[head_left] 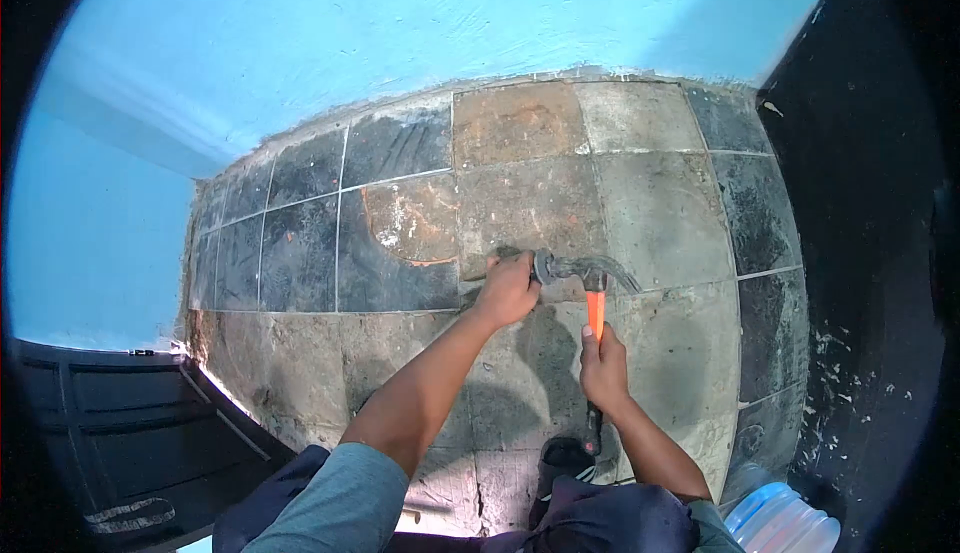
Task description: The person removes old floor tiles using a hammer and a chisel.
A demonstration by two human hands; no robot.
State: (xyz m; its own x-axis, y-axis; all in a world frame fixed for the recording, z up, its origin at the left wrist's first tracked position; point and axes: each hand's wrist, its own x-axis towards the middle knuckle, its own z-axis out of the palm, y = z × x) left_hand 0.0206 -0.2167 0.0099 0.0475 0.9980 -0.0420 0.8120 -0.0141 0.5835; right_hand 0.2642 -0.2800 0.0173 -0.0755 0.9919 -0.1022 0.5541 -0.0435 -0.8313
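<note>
A claw hammer (pixel 596 303) with a dark metal head and an orange and black handle is gripped in my right hand (pixel 604 365). Its head lies level just above the floor, the claw pointing right and the striking face close to my left hand (pixel 508 291). The fingers of my left hand are closed near the floor tiles (pixel 530 203); what they hold, if anything, is hidden. Left of that hand, one tile has a rough, broken patch (pixel 412 218) with an orange edge.
A blue wall (pixel 400 23) runs behind the floor. At the lower left is a dark panelled door (pixel 140 443). My shoe (pixel 566 461) is below the hammer. A clear blue plastic container (pixel 785 521) stands at the lower right, near a dark surface with pale flecks (pixel 860 383).
</note>
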